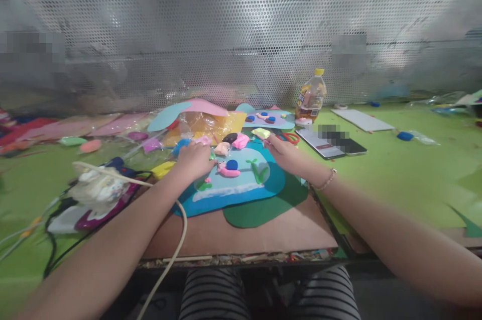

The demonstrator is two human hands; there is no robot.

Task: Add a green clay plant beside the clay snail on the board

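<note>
A blue paper card (276, 184) lies before me, with a pink and blue clay snail (230, 168), green clay plants (259, 173) and a white clay strip along its lower part. My left hand (196, 160) is at the card's upper left edge, over small clay packets; its thumb is apart from its bent fingers. At the upper right edge, my right hand (283, 153) has its fingertips on a pale yellow clay packet (260, 132). Between my hands lie pink (240, 141), black and peach (222, 148) clay packets.
Under the card are a green paper shape (259, 212) and a brown board (241, 237). A phone (320, 143) and a drink bottle (312, 96) stand or lie to the right. A cream cable (184, 222) crosses near my left forearm. Behind rises a perforated metal panel (241, 23).
</note>
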